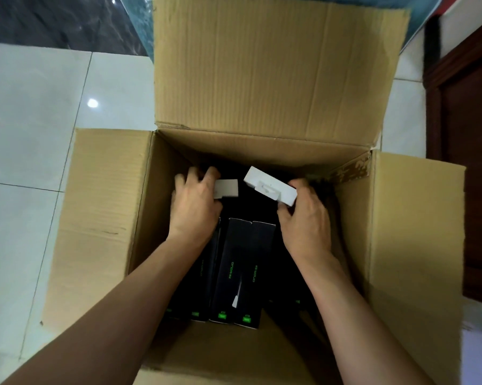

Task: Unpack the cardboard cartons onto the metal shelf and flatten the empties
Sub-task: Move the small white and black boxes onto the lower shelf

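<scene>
Down in the carton [109, 218], left hand [195, 207] and right hand [307, 223] grip white-ended boxes [270, 186] above black boxes [242, 262], green lettering unreadable.

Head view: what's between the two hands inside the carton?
In the head view, the left hand holds a small white piece, the right hand a white box; a dark gap parts them. Between the wrists: black boxes with green print.

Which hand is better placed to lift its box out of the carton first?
Probably the right hand: its white-ended box is tilted up and looks raised toward the open top of the carton. The left hand grips a second box, seemingly lower.
</scene>
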Demonstrator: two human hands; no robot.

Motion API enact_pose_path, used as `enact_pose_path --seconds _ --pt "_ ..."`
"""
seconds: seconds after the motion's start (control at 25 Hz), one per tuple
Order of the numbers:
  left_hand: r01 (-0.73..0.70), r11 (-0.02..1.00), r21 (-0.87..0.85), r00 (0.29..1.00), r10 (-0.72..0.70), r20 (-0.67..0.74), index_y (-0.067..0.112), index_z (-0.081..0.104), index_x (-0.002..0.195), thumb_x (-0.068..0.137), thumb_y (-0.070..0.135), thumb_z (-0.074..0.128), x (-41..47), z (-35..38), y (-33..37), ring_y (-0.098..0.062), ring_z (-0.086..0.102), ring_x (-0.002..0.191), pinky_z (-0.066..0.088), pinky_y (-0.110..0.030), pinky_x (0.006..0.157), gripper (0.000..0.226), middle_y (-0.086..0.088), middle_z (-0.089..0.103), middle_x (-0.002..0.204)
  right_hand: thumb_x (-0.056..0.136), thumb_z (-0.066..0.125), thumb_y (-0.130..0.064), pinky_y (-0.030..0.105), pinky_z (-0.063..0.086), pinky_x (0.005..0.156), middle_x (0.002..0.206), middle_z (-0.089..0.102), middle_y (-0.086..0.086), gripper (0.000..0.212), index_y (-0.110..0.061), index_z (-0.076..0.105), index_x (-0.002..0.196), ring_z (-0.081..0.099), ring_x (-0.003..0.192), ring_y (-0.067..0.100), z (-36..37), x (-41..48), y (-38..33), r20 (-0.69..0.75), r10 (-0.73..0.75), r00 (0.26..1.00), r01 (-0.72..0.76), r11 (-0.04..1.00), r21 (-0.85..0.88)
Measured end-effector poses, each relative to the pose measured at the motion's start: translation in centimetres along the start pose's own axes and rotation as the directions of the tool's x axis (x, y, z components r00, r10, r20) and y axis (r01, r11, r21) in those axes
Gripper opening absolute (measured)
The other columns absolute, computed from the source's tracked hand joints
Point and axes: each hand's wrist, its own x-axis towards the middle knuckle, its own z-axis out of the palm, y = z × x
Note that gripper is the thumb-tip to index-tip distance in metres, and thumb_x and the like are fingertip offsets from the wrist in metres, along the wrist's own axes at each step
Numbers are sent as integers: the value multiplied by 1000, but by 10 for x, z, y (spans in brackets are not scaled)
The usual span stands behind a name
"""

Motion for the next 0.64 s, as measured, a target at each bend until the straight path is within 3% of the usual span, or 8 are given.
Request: enact_pose_path --seconds 0.2,0.36,0.64 --pt "-38 997 -68 998 33 -60 16 55 124 82 9 68 -24 -31 4 -33 41 106 47 -46 82 45 -12 49 115 92 70 -16 47 55 78 113 63 1 30 -20 55 118 63 99 25 -39 -27 -17 -43 -23 999 25 999 46" --pt "-50 995 -88 989 36 -146 19 56 124 76 8 68 -41 -59 12 -34 43 100 45 -48 80 50 -10 51 112 94 69 -25 33 58 79 115 62 -7 35 -28 50 123 61 100 13 -73 -44 -30 -61 -16 998 19 998 62" --pt "-55 977 -204 987 22 -161 16 56 125 76 3 66 -81 -113 26 -29 39 105 44 -47 85 52 -11 56 116 92 71 -29 30 59 80 121 61 -5 39 -27 50 125 59 110 14 -123 -68 -62 -85 17 996 -2 985 170"
